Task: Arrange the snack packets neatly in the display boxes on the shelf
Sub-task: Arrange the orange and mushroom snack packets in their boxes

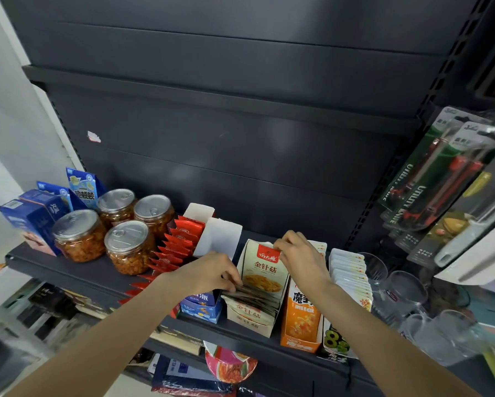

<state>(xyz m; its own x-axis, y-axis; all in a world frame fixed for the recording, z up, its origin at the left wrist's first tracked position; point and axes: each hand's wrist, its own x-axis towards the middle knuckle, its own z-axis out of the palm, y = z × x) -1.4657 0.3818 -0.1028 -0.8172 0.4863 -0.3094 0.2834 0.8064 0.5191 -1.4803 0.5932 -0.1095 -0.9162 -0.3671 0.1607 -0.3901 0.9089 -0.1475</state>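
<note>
At a dark metal shelf [68, 270], my right hand [300, 259] is pinching the red top edge of a glossy cream packet [264, 270], holding it upright in its open cardboard box [252, 322]. My left hand [212, 272] is curling its fingers into the flat packets stacked in front of it. Orange box [300, 319] is standing just right; red sachets [177, 247] are fanning left, beside clear plastic jars [129, 247] with ring-pull lids. Glass mugs [406, 287] are crowding the right end.

Cream snack packets [253, 299] stand upright, filling white display box [252, 325].
</note>
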